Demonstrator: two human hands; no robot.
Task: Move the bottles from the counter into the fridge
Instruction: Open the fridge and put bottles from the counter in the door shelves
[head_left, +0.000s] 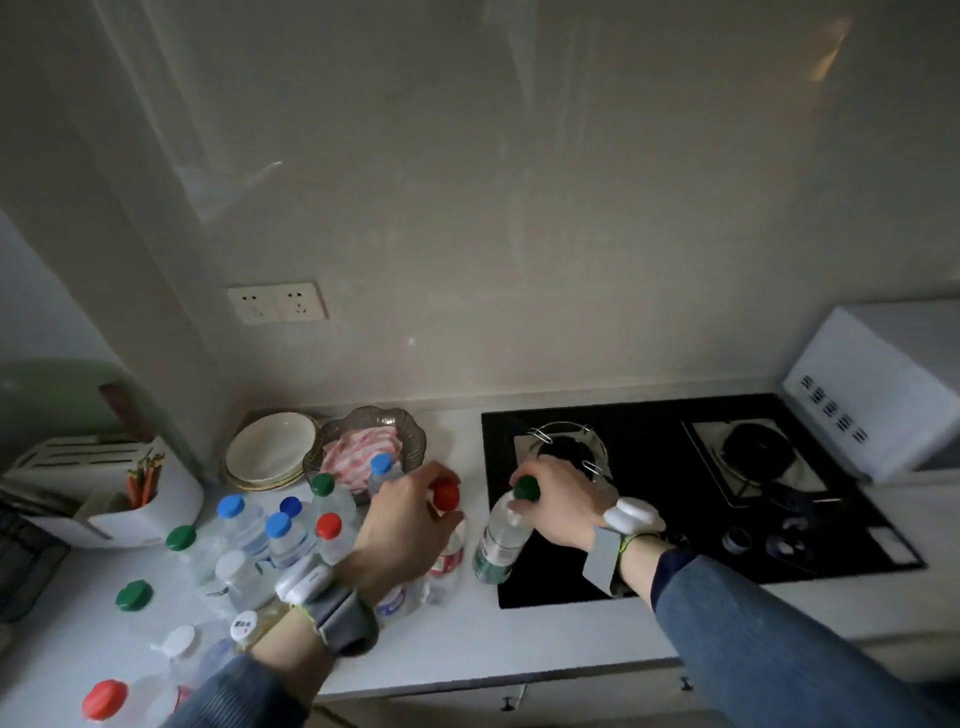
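Gripping red-capped bottle (445, 525) near neck: left hand (402, 525), fingers curled round it, bottle upright on white counter (467, 639). Gripping green-capped bottle (506, 535) just below cap: right hand (558, 501), bottle tilted, base at front-left corner of black stove (675, 493). Two held bottles just beside each other, not touching. Clustered left of them on counter: more bottles (270, 540), caps blue, green, red, white. Behind cluster: stacked plates (270, 449), glass dish (371, 441). Far right: white appliance (878, 395). Fridge not in view.
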